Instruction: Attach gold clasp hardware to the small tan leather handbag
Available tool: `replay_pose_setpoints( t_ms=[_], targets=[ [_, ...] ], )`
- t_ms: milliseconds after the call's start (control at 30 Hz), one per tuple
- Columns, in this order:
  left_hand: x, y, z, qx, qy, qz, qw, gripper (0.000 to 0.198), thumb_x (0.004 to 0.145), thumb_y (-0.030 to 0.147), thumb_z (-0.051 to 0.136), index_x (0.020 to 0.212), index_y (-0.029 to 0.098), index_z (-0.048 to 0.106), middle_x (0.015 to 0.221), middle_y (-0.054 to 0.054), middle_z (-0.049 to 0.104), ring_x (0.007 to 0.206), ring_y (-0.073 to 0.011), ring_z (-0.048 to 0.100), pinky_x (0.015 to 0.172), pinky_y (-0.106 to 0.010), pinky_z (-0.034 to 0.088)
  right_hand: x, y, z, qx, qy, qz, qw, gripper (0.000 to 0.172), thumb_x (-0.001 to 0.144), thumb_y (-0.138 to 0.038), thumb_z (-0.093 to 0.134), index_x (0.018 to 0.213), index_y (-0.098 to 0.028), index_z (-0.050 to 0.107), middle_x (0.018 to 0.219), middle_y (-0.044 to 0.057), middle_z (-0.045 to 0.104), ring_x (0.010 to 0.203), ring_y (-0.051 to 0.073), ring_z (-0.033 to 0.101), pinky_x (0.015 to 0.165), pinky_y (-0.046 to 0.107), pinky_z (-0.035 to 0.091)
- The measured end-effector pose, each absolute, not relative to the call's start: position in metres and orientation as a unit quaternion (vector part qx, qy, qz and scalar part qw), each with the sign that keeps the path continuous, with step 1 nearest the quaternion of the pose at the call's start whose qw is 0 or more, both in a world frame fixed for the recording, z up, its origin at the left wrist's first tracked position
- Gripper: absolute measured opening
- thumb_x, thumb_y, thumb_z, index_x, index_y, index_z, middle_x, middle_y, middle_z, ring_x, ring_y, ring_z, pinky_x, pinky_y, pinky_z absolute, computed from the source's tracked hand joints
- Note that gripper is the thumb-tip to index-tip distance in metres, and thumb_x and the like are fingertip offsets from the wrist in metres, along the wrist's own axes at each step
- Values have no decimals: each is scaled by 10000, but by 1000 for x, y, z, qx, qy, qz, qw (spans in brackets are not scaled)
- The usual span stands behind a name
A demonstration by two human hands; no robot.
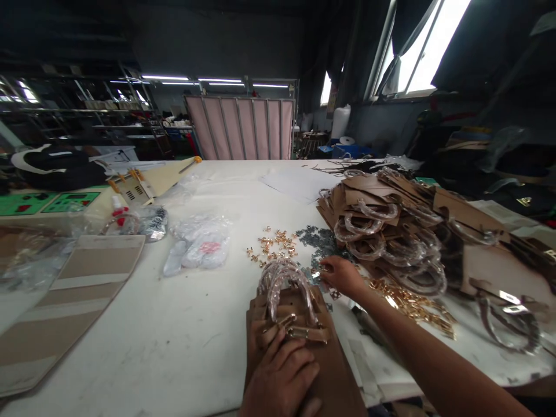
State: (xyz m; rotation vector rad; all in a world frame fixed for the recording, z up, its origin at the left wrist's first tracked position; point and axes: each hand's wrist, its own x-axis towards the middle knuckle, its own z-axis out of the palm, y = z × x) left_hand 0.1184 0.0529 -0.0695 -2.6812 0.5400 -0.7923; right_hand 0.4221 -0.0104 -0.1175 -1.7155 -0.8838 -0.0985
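Observation:
My left hand (284,373) lies on a stack of brown bag panels (332,370), fingers stretched over the top panel beside a short strap with gold-coloured fittings (308,333). Two curved handles (275,289) in clear plastic wrap rise from the far end of this stack. Just beyond it on the right, my right hand (343,276) has its fingertips pinched together at the edge of a scatter of small grey metal plates (319,240). What the pinch holds, if anything, is too small to make out. Small gold-coloured metal pieces (278,244) lie loose to the left of the plates.
A high pile of brown bag pieces with wrapped handles (373,217) stands at the right, with longer gold-coloured pieces (417,307) before it. Clear plastic bags (202,243) and a beige panel (87,289) lie on the white table (174,341) to the left.

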Motion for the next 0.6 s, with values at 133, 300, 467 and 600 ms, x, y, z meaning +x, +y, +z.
replay_pose_setpoints(
  t_ms=[133, 300, 467, 600],
  targets=[
    [111, 29, -52, -974, 102, -191, 73, 338, 863, 304, 685, 1200, 268, 682, 1184, -19, 740, 1242, -255, 622, 1235, -517, 350, 386, -56, -105, -679, -343, -44, 648, 376, 843, -376, 670, 1151, -164, 721, 1011, 61, 703, 875, 140, 642, 829, 237, 491],
    [105, 1, -42, -964, -12, -231, -134, 284, 919, 263, 631, 1189, 275, 718, 1237, -45, 725, 1243, -256, 625, 1221, -519, 362, 274, -112, -106, -423, -364, 156, 815, 559, 818, -548, 733, 1209, -152, 683, 1061, 94, 697, 919, 181, 658, 813, 264, 544],
    [82, -21, -41, -872, -82, -257, -408, 433, 962, 446, 618, 1339, 236, 646, 1351, -88, 675, 1260, -248, 631, 1078, -359, 518, 191, -122, -126, -299, -341, 284, 845, 552, 814, -530, 784, 1214, -158, 705, 1062, 102, 701, 916, 172, 653, 838, 259, 542],
    [63, -30, -52, -860, -108, -249, -432, 414, 908, 450, 702, 1238, 201, 713, 1239, -94, 726, 1143, -243, 691, 987, -311, 560, 168, -117, -138, -251, -296, 338, 857, 491, 762, -501, 839, 1088, -150, 736, 988, 85, 701, 863, 150, 650, 810, 239, 535]
  ],
)
